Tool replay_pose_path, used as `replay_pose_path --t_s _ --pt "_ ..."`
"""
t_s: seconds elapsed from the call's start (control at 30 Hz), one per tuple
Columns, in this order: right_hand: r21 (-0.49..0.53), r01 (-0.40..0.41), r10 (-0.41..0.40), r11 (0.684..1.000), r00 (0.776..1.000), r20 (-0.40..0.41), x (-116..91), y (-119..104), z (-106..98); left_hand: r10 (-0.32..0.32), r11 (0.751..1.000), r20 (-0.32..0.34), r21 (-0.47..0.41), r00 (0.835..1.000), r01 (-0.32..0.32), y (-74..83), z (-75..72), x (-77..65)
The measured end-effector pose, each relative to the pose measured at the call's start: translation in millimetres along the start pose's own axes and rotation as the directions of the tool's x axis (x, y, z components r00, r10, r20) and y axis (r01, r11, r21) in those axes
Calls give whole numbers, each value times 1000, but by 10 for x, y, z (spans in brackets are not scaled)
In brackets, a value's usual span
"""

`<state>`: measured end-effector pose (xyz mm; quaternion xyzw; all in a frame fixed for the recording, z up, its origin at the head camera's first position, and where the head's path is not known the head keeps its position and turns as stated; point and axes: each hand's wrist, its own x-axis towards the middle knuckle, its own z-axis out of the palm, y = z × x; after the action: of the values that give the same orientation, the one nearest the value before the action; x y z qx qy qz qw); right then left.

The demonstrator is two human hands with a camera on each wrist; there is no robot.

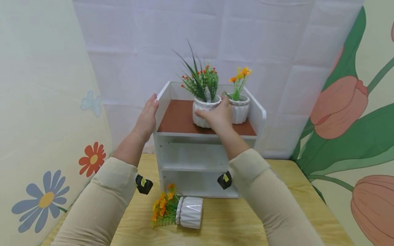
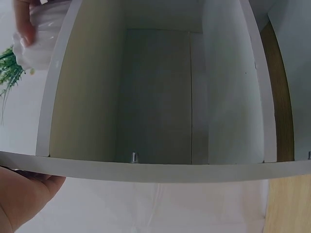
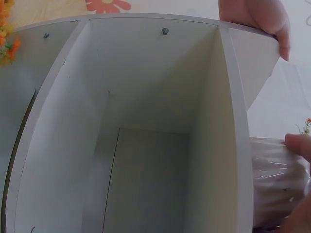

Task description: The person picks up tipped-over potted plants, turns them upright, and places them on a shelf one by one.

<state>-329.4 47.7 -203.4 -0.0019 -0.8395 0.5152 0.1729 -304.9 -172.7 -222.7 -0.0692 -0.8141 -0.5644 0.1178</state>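
A white ribbed flowerpot [image 1: 203, 106] with small red flowers and long green blades stands on the brown top board of the white shelf unit [image 1: 200, 155]. My right hand [image 1: 220, 118] grips this pot, thumb on its front and fingers round its right side. Against the outer left side panel of the unit rests my left hand [image 1: 147, 118], its fingers fairly straight. The right wrist view also shows the left hand [image 3: 260, 14] at the panel's edge. Just right of the gripped pot is a second white pot [image 1: 240, 111] with orange flowers, partly behind my right hand.
A third white pot [image 1: 190, 212] with orange flowers lies on its side on the wooden table [image 1: 227, 225], in front of the unit. Two compartments open to the front below the top board. A white cloth [image 1: 123, 75] hangs behind; flower-patterned panels flank both sides.
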Motion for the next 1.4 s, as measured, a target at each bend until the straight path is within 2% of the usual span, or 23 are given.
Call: replay_pose_path --t_s 0.6,1.1,1.4 --pt "-32 -5 3 999 998 -57 89 -34 149 4 1000 8 10 1000 -4 -22 2 -9" --pt "5 3 -3 1000 992 -125 142 -11 236 -1 1000 16 -14 1000 1 -19 10 -7" --pt "25 -32 35 999 991 -133 145 -12 270 5 1000 7 5 1000 -5 -7 24 -14"
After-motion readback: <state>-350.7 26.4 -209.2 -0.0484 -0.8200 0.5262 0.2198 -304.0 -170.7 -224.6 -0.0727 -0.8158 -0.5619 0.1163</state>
